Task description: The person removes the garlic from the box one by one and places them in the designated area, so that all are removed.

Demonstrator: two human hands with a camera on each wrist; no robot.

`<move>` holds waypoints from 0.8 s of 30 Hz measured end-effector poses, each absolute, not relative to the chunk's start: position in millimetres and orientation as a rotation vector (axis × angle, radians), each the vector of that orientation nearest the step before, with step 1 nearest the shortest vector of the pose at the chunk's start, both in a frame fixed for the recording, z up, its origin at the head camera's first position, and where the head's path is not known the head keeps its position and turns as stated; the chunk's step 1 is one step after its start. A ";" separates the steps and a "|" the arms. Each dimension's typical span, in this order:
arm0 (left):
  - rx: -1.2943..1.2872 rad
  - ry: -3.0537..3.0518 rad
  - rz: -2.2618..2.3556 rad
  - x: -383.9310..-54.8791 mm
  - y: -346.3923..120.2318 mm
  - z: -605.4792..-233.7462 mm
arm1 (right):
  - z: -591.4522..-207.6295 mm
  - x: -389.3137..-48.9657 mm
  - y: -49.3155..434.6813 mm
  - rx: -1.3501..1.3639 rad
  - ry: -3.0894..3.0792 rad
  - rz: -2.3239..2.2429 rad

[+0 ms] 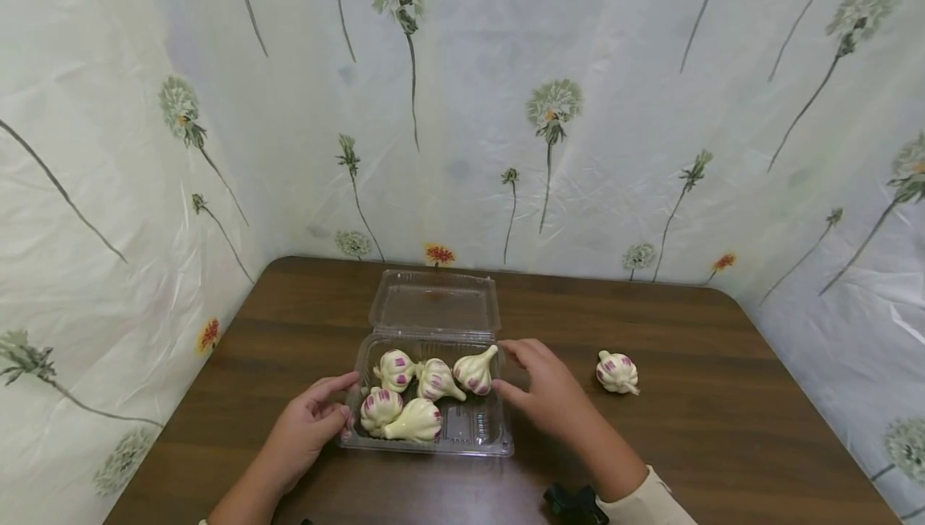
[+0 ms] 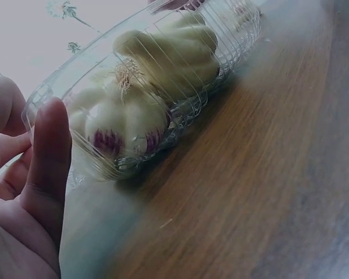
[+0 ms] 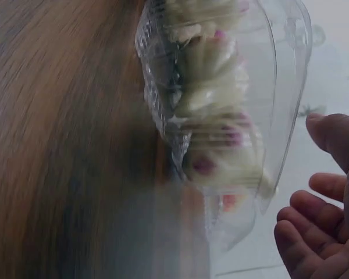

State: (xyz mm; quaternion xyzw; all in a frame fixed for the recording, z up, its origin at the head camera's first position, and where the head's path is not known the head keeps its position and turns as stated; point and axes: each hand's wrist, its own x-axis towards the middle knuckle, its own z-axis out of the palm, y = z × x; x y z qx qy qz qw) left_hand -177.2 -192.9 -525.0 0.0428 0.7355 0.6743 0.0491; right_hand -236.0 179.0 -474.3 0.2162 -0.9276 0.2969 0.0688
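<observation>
Left hand (image 1: 307,426): pinches clear container (image 1: 473,429)
Right hand (image 1: 543,387): beside it — thumb, fingers apart
Garlic bulbs (image 1: 419,421): five inside, one outside

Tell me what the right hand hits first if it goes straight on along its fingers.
The right hand would probably meet the right side of the clear container first, with a garlic bulb just inside; the remaining gap is hard to judge.

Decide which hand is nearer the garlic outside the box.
Right: the right hand is left of the garlic, beside the box; the left hand is farther left, at the box's left edge.
</observation>
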 end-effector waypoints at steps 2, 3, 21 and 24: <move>0.133 2.242 2.056 -177.1 -192.5 -524.0 | -473.5 -235.7 175.8 0.661 -2.795 0.890; 0.131 2.242 2.057 -176.9 -192.2 -523.4 | -473.1 -235.4 174.2 0.665 -2.795 0.892; 0.156 2.202 2.062 -178.1 -193.9 -524.9 | -468.9 -235.8 152.0 0.638 -2.902 0.843; 0.155 2.209 2.056 -178.0 -193.9 -524.5 | -467.7 -236.4 149.6 0.646 -2.907 0.842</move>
